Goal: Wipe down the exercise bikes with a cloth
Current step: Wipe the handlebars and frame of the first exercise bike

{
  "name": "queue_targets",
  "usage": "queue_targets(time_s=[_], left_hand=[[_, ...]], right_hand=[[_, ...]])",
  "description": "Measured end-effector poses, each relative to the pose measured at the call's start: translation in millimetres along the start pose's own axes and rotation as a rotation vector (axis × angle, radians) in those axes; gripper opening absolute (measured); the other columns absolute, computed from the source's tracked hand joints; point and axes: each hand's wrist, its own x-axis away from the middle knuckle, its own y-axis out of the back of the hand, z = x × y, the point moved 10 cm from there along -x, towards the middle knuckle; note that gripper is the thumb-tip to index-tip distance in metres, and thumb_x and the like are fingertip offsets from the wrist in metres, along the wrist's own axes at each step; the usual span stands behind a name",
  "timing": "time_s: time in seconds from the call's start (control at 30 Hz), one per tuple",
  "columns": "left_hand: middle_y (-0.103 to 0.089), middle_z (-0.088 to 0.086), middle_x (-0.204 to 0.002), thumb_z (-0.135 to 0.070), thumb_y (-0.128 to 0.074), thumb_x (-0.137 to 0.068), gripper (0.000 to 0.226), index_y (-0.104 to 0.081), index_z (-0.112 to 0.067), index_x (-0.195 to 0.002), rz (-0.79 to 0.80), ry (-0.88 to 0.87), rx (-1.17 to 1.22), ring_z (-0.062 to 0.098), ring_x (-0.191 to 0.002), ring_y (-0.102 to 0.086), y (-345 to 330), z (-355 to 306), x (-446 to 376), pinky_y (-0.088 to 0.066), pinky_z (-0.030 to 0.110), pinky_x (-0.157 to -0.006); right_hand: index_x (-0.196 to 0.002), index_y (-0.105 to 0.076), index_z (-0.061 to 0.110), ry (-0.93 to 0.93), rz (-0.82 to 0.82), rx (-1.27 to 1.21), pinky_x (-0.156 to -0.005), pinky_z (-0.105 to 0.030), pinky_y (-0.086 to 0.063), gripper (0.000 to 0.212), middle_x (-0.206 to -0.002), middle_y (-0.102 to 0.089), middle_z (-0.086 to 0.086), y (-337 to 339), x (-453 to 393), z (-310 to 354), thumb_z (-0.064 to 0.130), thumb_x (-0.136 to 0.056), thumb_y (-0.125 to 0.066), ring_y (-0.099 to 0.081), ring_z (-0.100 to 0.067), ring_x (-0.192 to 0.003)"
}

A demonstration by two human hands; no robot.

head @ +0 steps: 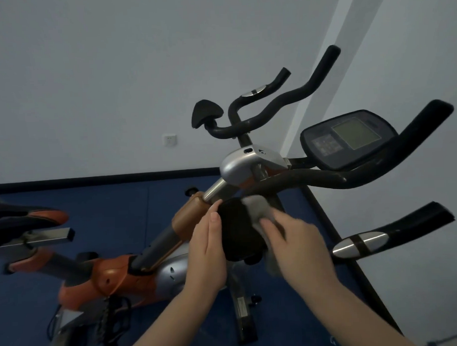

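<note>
An orange and silver exercise bike [117, 275] stands in front of me, with black handlebars [326, 177] and a dark console [350, 137]. A black elbow pad [239, 229] sits low on the handlebar. My left hand [207, 253] lies flat against the pad's left side, fingers straight. My right hand [300, 245] presses a grey cloth [259, 208] against the pad's right side; the cloth is blurred. Part of the cloth hangs below my right palm.
A second set of black handlebars [279, 101] with another pad [206, 112] rises behind. The orange saddle [29, 218] is at the left. A white wall with a socket [169, 140] stands behind, with a wall corner to the right. The floor is dark blue.
</note>
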Motion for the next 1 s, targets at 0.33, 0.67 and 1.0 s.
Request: queue_targets(time_s=[0.33, 0.67, 1.0], left_hand=[[-0.065, -0.015, -0.124, -0.056, -0.032, -0.093, 0.049, -0.056, -0.033, -0.130, 0.034, 0.023, 0.023, 0.000, -0.120, -0.055, 2, -1, 3, -0.043, 0.034, -0.105], [-0.069, -0.020, -0.114, -0.046, -0.027, -0.098, 0.042, -0.064, -0.040, -0.117, 0.022, 0.030, -0.003, -0.005, -0.111, -0.059, 15, 2, 4, -0.045, 0.010, -0.091], [-0.075, -0.013, -0.099, -0.039, -0.023, -0.102, 0.047, -0.069, -0.028, -0.106, -0.021, 0.094, 0.083, 0.000, -0.096, -0.067, 23, 9, -6, -0.049, 0.007, -0.073]], right_hand=[[-0.107, -0.066, 0.031, -0.106, 0.042, -0.083, -0.073, -0.031, -0.052, 0.025, -0.081, -0.065, 0.009, 3, -3, -11, 0.039, -0.094, -0.045, -0.062, -0.009, -0.080], [-0.122, -0.063, 0.026, 0.157, -0.116, -0.018, -0.080, -0.018, -0.054, 0.036, -0.102, -0.073, 0.008, 13, 4, 13, 0.025, -0.086, -0.065, -0.067, -0.005, -0.090], [-0.099, -0.074, 0.028, 0.467, 0.117, 0.289, -0.078, -0.034, -0.042, 0.018, -0.094, -0.061, 0.008, -30, -9, 59, 0.033, -0.085, -0.064, -0.048, -0.014, -0.093]])
